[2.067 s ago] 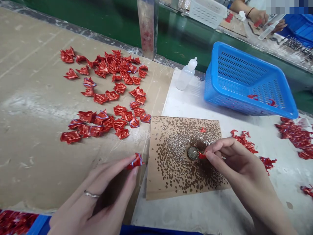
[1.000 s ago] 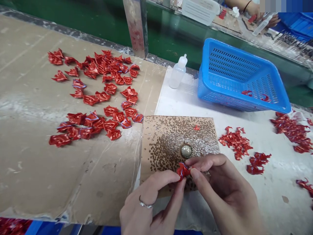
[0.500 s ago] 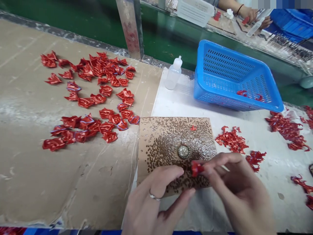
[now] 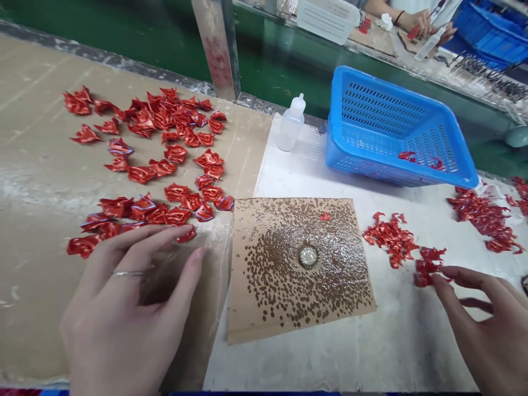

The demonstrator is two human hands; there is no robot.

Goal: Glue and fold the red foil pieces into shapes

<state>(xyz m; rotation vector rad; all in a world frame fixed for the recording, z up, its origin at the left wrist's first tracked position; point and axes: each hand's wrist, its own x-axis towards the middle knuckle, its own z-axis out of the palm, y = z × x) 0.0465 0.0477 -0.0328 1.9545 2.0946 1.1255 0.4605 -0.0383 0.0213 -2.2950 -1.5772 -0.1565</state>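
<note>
Head view: right of the cardboard sheet [image 4: 244,324], the open, empty right hand [image 4: 482,324] lies just beside a red foil clump [image 4: 427,269], while the open, empty left hand [image 4: 119,308] lies left of it.

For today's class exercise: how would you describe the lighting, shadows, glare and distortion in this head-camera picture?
Head view: bright, even light; a soft shadow beneath the left hand; glints on the red foil pieces; wide-angle distortion makes the metal post lean; no strong motion blur.
</note>
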